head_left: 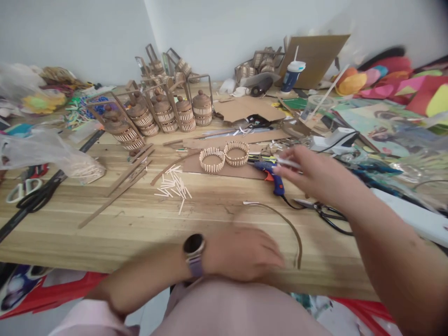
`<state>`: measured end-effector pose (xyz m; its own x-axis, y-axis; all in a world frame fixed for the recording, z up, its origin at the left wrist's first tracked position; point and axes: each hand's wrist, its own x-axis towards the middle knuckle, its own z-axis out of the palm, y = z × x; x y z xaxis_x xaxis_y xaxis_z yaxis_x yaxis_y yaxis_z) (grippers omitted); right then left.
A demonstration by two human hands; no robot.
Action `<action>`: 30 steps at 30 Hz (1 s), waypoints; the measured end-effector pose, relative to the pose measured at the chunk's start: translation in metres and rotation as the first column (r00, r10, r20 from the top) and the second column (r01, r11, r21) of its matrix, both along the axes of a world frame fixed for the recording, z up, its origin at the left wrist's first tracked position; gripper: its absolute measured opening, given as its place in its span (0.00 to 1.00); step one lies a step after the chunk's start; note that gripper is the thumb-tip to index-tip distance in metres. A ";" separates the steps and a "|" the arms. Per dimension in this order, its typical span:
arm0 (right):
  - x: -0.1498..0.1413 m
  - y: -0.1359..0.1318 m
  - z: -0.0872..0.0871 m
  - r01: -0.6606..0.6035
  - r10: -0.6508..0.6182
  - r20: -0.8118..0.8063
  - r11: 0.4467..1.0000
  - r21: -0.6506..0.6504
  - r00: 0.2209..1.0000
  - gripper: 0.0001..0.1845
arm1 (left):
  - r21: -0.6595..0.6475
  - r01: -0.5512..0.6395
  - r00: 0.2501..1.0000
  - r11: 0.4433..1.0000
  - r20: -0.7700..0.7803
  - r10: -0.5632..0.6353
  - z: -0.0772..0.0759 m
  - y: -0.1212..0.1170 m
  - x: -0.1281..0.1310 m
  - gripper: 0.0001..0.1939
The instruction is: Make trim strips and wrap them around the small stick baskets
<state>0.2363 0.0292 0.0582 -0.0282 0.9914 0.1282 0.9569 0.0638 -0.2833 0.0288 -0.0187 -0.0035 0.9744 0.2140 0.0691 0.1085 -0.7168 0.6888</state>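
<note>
My left hand (241, 254) rests at the near edge of the wooden table (140, 219), fingers curled and blurred, pressing one end of a thin curved brown strip (283, 221). A watch sits on that wrist. My right hand (311, 175) reaches out over the table and pinches a thin white stick (289, 162), just above a blue glue gun (271, 172). Two small rings of upright sticks (224, 156) stand on brown cardboard (241, 170) beyond the gun. A loose pile of short pale sticks (173, 185) lies to their left.
Several small lidded stick baskets with frames (157, 114) stand at the back. Scissors (327, 212) lie right of the glue gun; more scissors (26, 191) and a plastic bag (45, 151) lie left. Cardboard sheets (245, 109), a cup (292, 74) and coloured paper (402, 84) fill the back right.
</note>
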 end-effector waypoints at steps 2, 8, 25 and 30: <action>-0.014 0.023 0.022 0.017 -0.016 -0.024 0.999 0.048 1.000 0.19 | 0.067 0.324 0.939 0.944 0.101 -0.329 -0.004 0.000 0.035 0.13; -0.035 0.050 0.056 0.071 -0.057 -0.096 0.988 0.140 0.994 0.18 | 0.148 0.493 0.837 0.857 0.188 -0.514 -0.006 -0.006 0.079 0.20; -0.023 -0.003 0.012 -0.018 0.019 0.009 0.997 -0.073 1.000 0.17 | 0.229 -0.580 0.810 0.782 0.054 0.585 0.017 -0.001 -0.024 0.16; -0.004 -0.049 -0.070 -0.087 0.138 0.194 0.964 -0.251 0.971 0.15 | 0.362 -0.516 0.687 0.776 -0.366 0.627 -0.024 -0.011 -0.039 0.08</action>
<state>0.2324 -0.0200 -0.0114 -0.1418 0.9810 -0.1325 0.9867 0.1293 -0.0986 -0.0102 -0.0294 -0.0274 0.5947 0.7733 -0.2198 0.7966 -0.5297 0.2914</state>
